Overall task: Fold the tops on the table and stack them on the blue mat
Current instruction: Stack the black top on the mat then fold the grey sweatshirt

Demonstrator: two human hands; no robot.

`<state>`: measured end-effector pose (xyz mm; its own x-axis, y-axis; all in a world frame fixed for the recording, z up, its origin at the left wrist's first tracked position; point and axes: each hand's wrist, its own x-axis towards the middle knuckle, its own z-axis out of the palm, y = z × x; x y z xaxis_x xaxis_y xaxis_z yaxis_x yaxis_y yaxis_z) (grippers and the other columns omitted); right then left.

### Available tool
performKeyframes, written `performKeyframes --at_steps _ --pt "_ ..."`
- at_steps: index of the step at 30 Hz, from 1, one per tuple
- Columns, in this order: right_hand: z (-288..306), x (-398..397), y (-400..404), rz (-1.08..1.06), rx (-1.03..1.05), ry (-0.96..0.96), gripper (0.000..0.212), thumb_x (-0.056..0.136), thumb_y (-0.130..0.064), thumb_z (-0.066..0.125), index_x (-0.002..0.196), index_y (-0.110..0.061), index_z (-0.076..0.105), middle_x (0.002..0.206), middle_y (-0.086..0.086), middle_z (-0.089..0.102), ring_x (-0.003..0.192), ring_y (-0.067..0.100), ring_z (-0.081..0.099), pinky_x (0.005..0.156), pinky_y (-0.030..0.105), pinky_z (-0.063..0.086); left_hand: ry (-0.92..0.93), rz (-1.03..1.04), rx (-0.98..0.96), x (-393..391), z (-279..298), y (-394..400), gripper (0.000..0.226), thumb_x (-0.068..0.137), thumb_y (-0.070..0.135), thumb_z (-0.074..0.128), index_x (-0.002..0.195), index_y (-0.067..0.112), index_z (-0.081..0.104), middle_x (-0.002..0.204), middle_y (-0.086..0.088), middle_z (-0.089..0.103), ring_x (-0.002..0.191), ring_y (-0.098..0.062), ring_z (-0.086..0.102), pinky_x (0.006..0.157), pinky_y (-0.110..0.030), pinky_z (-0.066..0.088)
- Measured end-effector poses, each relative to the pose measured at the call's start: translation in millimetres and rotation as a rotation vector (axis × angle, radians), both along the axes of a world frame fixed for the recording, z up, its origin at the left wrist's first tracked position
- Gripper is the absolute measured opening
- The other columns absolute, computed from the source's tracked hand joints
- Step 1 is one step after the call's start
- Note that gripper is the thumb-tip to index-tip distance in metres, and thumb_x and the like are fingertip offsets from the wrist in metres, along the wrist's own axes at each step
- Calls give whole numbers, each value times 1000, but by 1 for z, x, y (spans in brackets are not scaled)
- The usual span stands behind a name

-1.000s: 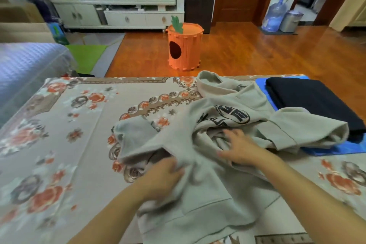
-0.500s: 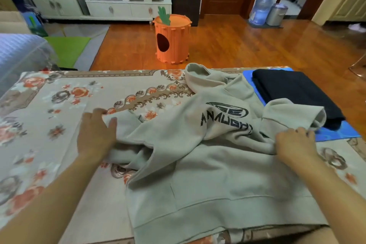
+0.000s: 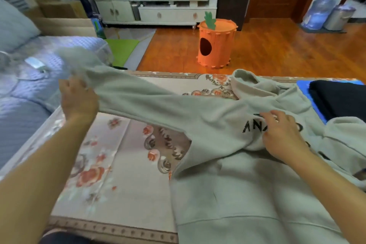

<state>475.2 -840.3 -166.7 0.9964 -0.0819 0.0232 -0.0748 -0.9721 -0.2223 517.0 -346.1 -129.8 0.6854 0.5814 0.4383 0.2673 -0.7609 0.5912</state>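
A grey hoodie [image 3: 227,188] with black chest lettering lies face up on the flowered table [image 3: 118,174]. My left hand [image 3: 78,98] grips its left sleeve near the cuff and holds it stretched out, lifted above the table's left edge. My right hand [image 3: 281,134] lies on the chest print with fingers spread, pressing the cloth down. The hood [image 3: 249,83] points to the far edge. The other sleeve is bunched at the right. A folded black top [image 3: 336,99] rests on the blue mat [image 3: 305,89] at the far right.
A bed with a bluish cover [image 3: 25,77] stands close to the table's left side. Beyond the far edge, on the wooden floor, sits an orange carrot-shaped bin [image 3: 215,45]. A white cabinet [image 3: 158,10] lines the back wall.
My left hand has pulled the left sleeve out and up to the left, off the table. My right hand moved from the right sleeve onto the chest print. The view swung left.
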Motion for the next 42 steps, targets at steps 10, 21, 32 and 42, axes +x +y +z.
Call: performKeyframes --at_steps 10,21,32,42 --pt "-28 -26 11 262 -80 71 56 85 -25 70 139 -23 56 152 13 39 138 36 31 116 48 28 621 -457 -203 -61 -93 -114 58 98 50 56 147 20 47 139 -9 59 129 -33 52 106 -40 40" --pt "-62 -132 -109 -218 -298 -70 36 81 -25 65 109 -2 61 105 27 54 95 44 49 83 54 45 666 -511 5 -120 -110 -230 78 102 36 42 160 32 -11 157 -16 34 123 -48 52 97 -55 43" --pt "-75 -139 -131 -523 50 -40 71 94 -29 58 154 -21 22 161 13 10 143 44 19 113 57 29 476 -295 -128 -112 -88 -172 46 97 10 50 140 18 37 115 -33 61 105 -54 58 85 -52 42" --pt "-70 -159 -79 -182 103 -347 45 85 -11 57 130 -12 51 131 13 43 117 29 41 99 45 42 410 -934 370 -162 -104 -126 44 87 57 62 114 22 64 116 -1 56 109 -26 52 92 -40 44"
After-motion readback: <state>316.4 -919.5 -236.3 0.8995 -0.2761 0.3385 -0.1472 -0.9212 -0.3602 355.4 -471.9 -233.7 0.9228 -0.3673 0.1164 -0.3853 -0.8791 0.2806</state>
